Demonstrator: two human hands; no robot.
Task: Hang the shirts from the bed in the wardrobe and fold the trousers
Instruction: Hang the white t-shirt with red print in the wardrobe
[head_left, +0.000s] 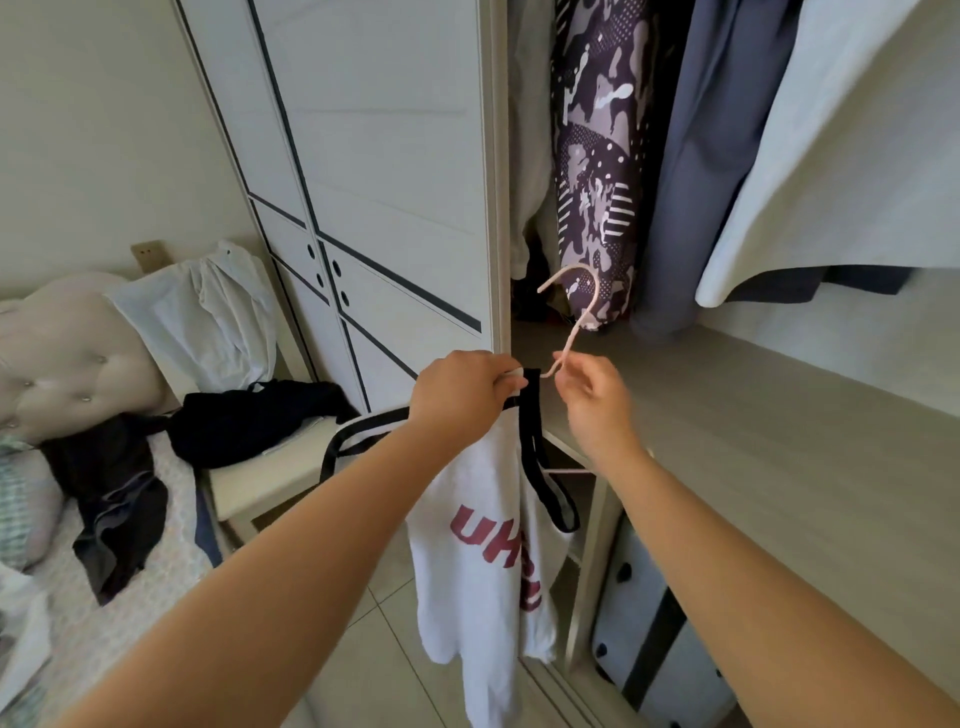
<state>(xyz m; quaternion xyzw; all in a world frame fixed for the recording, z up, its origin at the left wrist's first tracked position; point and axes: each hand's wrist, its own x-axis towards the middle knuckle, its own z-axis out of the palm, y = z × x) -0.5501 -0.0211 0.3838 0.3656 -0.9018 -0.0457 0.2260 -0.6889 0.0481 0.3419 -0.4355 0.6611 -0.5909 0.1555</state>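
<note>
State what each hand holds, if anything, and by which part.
The left hand grips the white shirt at its black-trimmed shoulder; the right hand pinches the pink hanger low on the stem of its hook.

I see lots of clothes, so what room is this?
Most likely a bedroom: a bed with a padded headboard on the left, and an open wardrobe with clothes hanging inside.

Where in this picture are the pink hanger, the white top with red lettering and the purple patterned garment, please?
pink hanger (582, 322): head view, on its stem below the hook.
white top (457, 597): head view, on plain fabric beside the lettering.
purple patterned garment (597, 156): head view, midway down the hanging cloth.
</note>
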